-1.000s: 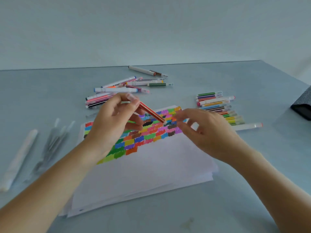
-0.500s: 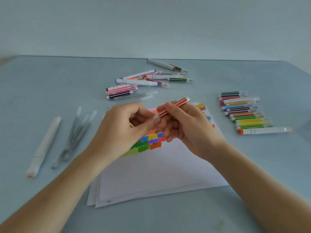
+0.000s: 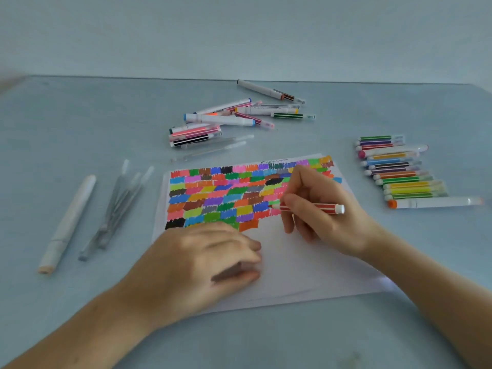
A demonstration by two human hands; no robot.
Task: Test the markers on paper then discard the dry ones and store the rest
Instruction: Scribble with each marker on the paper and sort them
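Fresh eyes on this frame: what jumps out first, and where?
The paper at centre, its upper part packed with bright scribbled colour swatches. Over its right side the right hand grips a red striped marker, tip at the swatches' edge, while the left hand rests on the lower part of the sheet. A neat row of markers lies to the right, and a loose pile of markers behind the paper.

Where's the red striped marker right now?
Head view, right of centre: the red striped marker is gripped in the right hand, tip on the paper.
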